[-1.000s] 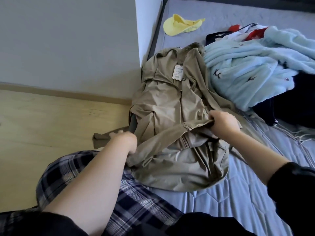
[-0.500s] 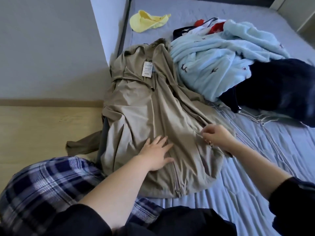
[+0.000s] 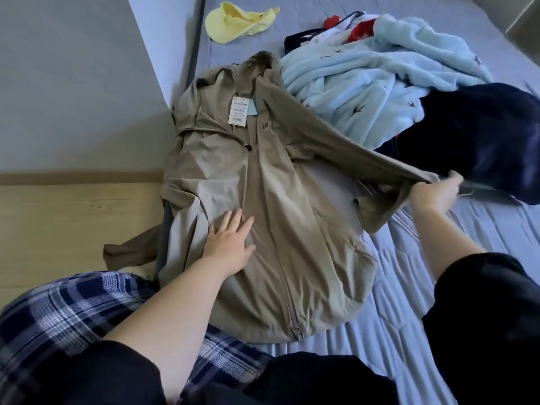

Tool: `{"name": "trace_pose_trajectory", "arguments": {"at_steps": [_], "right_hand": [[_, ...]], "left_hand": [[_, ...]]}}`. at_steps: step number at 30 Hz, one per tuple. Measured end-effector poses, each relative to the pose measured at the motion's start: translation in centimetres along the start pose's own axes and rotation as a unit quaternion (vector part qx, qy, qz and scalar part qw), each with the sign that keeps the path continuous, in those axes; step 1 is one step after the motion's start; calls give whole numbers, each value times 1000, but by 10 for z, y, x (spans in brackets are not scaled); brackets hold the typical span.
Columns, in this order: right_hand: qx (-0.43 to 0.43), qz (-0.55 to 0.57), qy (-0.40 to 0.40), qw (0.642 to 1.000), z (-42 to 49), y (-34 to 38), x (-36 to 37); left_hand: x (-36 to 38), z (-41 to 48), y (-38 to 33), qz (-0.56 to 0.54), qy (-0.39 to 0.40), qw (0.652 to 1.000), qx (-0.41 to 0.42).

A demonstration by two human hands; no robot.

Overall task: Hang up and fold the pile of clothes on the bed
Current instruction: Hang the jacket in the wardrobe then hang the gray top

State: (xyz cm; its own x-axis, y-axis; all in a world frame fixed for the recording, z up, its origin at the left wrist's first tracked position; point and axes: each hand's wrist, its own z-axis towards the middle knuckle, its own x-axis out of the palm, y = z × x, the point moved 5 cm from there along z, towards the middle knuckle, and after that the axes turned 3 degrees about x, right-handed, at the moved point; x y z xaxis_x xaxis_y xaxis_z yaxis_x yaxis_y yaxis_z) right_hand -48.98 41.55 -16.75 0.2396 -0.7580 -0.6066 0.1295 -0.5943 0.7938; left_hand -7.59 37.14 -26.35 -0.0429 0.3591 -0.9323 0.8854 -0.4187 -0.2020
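Note:
A khaki zip jacket (image 3: 292, 229) lies front up at the left edge of the bed (image 3: 409, 331), with a paper price tag (image 3: 238, 110) at its collar. My left hand (image 3: 230, 241) presses flat on the jacket's front, fingers spread. My right hand (image 3: 435, 194) grips the cuff of the jacket's right sleeve, which is stretched out to the right. The other sleeve (image 3: 128, 252) hangs off the bed's side. Behind lies a pile with a light blue fleece garment (image 3: 365, 86) and a dark navy garment (image 3: 482, 141).
A yellow cap (image 3: 233, 23) lies at the far left of the bed. Red and white clothes (image 3: 356, 26) peek out behind the fleece. A grey wall and a wooden floor (image 3: 73, 223) are to the left. My plaid-trousered leg (image 3: 73, 317) is at the bed's edge.
My right hand took the sleeve cuff and pulled it out to the right. My left hand went from gripping the jacket to pressing flat on its front. The jacket front is now spread out.

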Motion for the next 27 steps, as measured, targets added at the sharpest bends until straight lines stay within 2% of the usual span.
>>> {"name": "trace_pose_trajectory", "arguments": {"at_steps": [1, 2, 4, 5, 6, 7, 8, 12, 13, 16, 17, 19, 20, 23, 24, 26, 27], "right_hand": [[-90, -49, 7, 995, -15, 5, 8], [-205, -87, 17, 975, -35, 10, 20], [-396, -156, 98, 900, -86, 9, 54], [-443, -221, 174, 851, -109, 3, 75], [-450, -285, 248, 809, -127, -7, 92], [-433, -330, 303, 782, -139, -16, 105], [-411, -353, 329, 773, -144, -20, 113], [-334, -355, 358, 796, -135, -7, 124], [-310, -346, 341, 817, -125, -2, 119], [-180, -250, 225, 924, -69, -3, 85], [-133, -245, 203, 939, -51, -14, 74], [-84, -274, 230, 930, -33, -34, 64], [-93, -279, 242, 925, -32, -38, 63], [-114, -199, 279, 933, -51, -34, 65], [-123, -187, 316, 922, -57, -35, 67], [-131, -249, 397, 874, -67, -43, 68], [-126, -274, 397, 867, -63, -48, 66]], "left_hand": [[0, 2, 2, -10, 2, 1000, -7], [0, 4, 4, -17, 5, 1000, -11], [0, 7, 4, -26, 5, 1000, -12], [1, 8, 4, -31, 3, 999, -12], [1, 9, 5, -36, 0, 999, -13], [0, 9, 5, -42, -5, 999, -13], [-2, 10, 5, -48, -13, 999, -12], [-11, 8, 6, -62, -55, 997, -4], [-11, 8, 7, -62, -58, 996, -1], [-9, 7, 8, -58, -38, 998, -1], [-8, 7, 9, -56, -31, 998, -3], [-6, 8, 8, -49, -22, 999, -2], [-5, 9, 7, -42, -16, 999, -3], [-3, 10, 6, -21, 6, 1000, -8], [-2, 10, 6, -16, 11, 1000, -10], [-1, 9, 7, -7, 19, 1000, -14], [0, 9, 7, -1, 20, 1000, -16]]}}
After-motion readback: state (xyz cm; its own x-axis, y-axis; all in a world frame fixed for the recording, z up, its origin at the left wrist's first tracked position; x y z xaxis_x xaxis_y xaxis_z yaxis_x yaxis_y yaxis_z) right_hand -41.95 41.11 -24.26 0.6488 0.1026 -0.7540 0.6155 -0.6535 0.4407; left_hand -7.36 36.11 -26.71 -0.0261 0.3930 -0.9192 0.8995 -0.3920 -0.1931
